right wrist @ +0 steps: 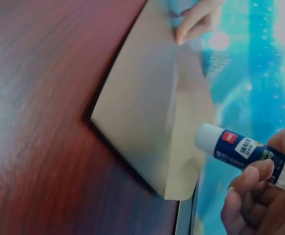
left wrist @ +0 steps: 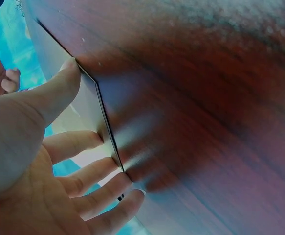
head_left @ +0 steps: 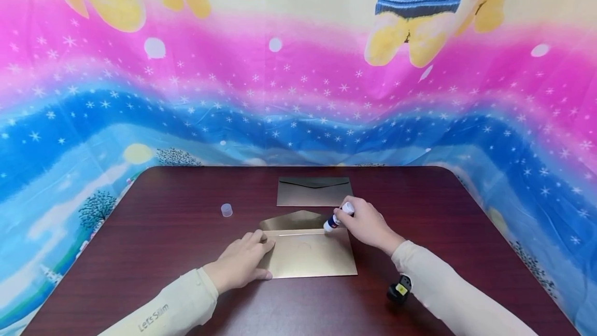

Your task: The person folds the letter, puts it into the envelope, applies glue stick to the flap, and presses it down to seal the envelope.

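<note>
A gold envelope (head_left: 312,258) lies on the table with its pointed flap (head_left: 303,219) folded open toward the far side. My left hand (head_left: 240,259) rests on its left edge, fingers extended and thumb near the lower left corner; in the left wrist view the thumb (left wrist: 64,88) and fingertips touch that edge. Between the fingers and thumb of my right hand (head_left: 369,226) is a white and dark blue glue stick (right wrist: 242,149). Its white end points down at the right part of the flap's fold line. Whether the tip touches the paper, I cannot tell.
A second envelope (head_left: 313,197), darker and with its flap down, lies just behind the first. To the left stands a small translucent cap (head_left: 226,210). The dark red-brown table (head_left: 186,237) ends at a patterned curtain (head_left: 280,108). A black device (head_left: 398,290) hangs at the right wrist.
</note>
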Motion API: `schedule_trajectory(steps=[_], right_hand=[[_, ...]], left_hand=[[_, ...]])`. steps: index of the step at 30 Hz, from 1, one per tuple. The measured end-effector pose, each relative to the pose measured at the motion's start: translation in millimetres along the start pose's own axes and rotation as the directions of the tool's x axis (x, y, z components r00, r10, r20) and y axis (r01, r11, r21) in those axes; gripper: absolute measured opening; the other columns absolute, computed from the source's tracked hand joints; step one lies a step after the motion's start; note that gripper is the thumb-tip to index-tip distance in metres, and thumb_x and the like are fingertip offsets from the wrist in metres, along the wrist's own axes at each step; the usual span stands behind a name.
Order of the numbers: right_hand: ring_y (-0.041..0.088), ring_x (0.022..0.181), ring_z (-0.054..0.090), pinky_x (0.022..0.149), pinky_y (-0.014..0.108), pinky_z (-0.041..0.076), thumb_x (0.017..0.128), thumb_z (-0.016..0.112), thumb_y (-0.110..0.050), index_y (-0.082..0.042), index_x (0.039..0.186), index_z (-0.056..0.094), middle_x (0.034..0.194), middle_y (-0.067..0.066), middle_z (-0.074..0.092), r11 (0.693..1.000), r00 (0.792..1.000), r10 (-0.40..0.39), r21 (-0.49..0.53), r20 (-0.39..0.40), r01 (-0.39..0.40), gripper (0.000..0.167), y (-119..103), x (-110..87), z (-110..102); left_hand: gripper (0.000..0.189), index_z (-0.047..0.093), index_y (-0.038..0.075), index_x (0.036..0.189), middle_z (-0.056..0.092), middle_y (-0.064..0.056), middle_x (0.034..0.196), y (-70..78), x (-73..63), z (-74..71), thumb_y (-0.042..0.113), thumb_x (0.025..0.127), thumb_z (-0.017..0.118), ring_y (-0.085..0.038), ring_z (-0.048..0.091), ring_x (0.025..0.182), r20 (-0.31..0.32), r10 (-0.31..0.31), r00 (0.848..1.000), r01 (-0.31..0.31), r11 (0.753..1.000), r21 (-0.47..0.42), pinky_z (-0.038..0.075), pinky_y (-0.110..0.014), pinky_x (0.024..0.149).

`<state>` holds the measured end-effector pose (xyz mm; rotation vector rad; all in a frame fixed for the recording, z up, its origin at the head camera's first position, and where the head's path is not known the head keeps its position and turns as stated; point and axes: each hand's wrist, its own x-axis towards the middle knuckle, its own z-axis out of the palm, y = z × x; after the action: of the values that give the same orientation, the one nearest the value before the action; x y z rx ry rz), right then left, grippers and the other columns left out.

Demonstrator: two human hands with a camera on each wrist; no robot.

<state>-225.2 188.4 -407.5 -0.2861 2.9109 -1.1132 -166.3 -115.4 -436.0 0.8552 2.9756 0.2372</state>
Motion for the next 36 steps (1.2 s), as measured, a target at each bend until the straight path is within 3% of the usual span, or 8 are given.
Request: schedule_trajectory(steps=[3, 9, 13, 21, 26, 31, 34, 36], right_hand=[[0.017, 0.061, 0.051, 0.051, 0.028, 0.045, 0.099, 0.062, -0.020, -0.007, 0.101, 0.066, 0.080, 0.011, 0.062, 0.992, 1.000, 0.016, 0.122, 0.015, -0.018, 0.014, 0.3, -0.9, -3.5], [0.017, 0.054, 0.048, 0.048, 0.025, 0.044, 0.101, 0.058, -0.014, -0.001, 0.110, 0.063, 0.069, 0.011, 0.055, 0.945, 0.998, 0.024, 0.325, 0.052, -0.039, 0.017, -0.8, -7.6, -3.4], [0.016, 0.051, 0.050, 0.048, 0.027, 0.047, 0.101, 0.057, -0.012, 0.002, 0.113, 0.062, 0.067, 0.012, 0.058, 0.927, 0.999, -0.007, 0.374, 0.049, -0.012, 0.019, -4.7, -12.6, -2.5], [0.011, 0.051, 0.052, 0.051, 0.026, 0.051, 0.102, 0.054, -0.012, 0.001, 0.121, 0.062, 0.073, 0.010, 0.061, 0.883, 0.994, 0.067, 0.459, 0.083, -0.098, 0.024, -7.6, -18.2, 0.7], [0.010, 0.056, 0.052, 0.056, 0.025, 0.050, 0.104, 0.049, -0.015, 0.002, 0.129, 0.057, 0.077, 0.004, 0.062, 0.802, 0.981, 0.080, 0.573, 0.177, -0.169, 0.031, -11.1, -23.2, 0.3], [0.005, 0.059, 0.056, 0.059, 0.019, 0.049, 0.105, 0.047, -0.019, 0.008, 0.139, 0.047, 0.085, -0.002, 0.068, 0.680, 0.966, 0.016, 0.706, 0.260, -0.201, 0.044, -18.2, -29.7, -0.8], [0.001, 0.061, 0.058, 0.061, 0.017, 0.050, 0.106, 0.047, -0.023, 0.011, 0.142, 0.041, 0.088, -0.007, 0.070, 0.612, 0.955, -0.058, 0.766, 0.290, -0.196, 0.049, -23.5, -33.9, 1.1], [0.001, 0.062, 0.059, 0.062, 0.017, 0.051, 0.107, 0.048, -0.026, 0.009, 0.142, 0.042, 0.091, -0.009, 0.072, 0.572, 0.947, -0.098, 0.796, 0.306, -0.198, 0.050, -27.6, -36.9, 3.6]], left_hand=[[0.070, 0.063, 0.006, 0.134, 0.059, -0.014, 0.126, -0.7, -0.7, 0.1, 0.042, 0.078, 0.084, -0.030, 0.060, 0.107, 0.000, 0.000, 1.000, 0.000, 1.000, -0.004, 0.055, -0.046, 0.084], [0.074, 0.060, 0.006, 0.138, 0.058, -0.015, 0.132, -1.9, -2.5, -1.2, 0.041, 0.078, 0.085, -0.032, 0.059, 0.115, -0.003, -0.011, 1.000, 0.011, 0.998, -0.065, 0.054, -0.049, 0.089], [0.074, 0.059, 0.007, 0.139, 0.058, -0.013, 0.133, -5.6, -1.8, -1.0, 0.040, 0.078, 0.085, -0.031, 0.059, 0.117, -0.014, -0.004, 1.000, 0.002, 0.994, -0.107, 0.052, -0.050, 0.091], [0.057, 0.063, 0.011, 0.136, 0.061, -0.011, 0.133, -12.3, 1.2, -4.3, 0.038, 0.088, 0.077, -0.030, 0.060, 0.120, -0.015, -0.015, 1.000, 0.012, 0.975, -0.222, 0.052, -0.052, 0.095], [0.049, 0.066, 0.012, 0.134, 0.064, -0.009, 0.131, -13.1, 2.1, -7.7, 0.036, 0.092, 0.073, -0.029, 0.059, 0.123, -0.024, -0.080, 0.997, 0.069, 0.953, -0.294, 0.051, -0.053, 0.100], [0.039, 0.070, 0.010, 0.126, 0.069, -0.002, 0.123, -7.6, 6.4, -13.6, 0.033, 0.094, 0.070, -0.023, 0.064, 0.117, -0.113, -0.115, 0.987, 0.066, 0.927, -0.370, 0.052, -0.048, 0.099], [0.034, 0.071, 0.011, 0.123, 0.071, -0.001, 0.122, -0.3, 10.1, -18.7, 0.030, 0.096, 0.068, -0.021, 0.067, 0.111, -0.132, -0.135, 0.982, 0.056, 0.876, -0.479, 0.054, -0.043, 0.094], [0.033, 0.071, 0.010, 0.123, 0.072, -0.003, 0.122, 5.4, 12.6, -21.9, 0.030, 0.097, 0.066, -0.020, 0.068, 0.105, -0.128, -0.145, 0.981, 0.046, 0.819, -0.572, 0.055, -0.039, 0.088]])
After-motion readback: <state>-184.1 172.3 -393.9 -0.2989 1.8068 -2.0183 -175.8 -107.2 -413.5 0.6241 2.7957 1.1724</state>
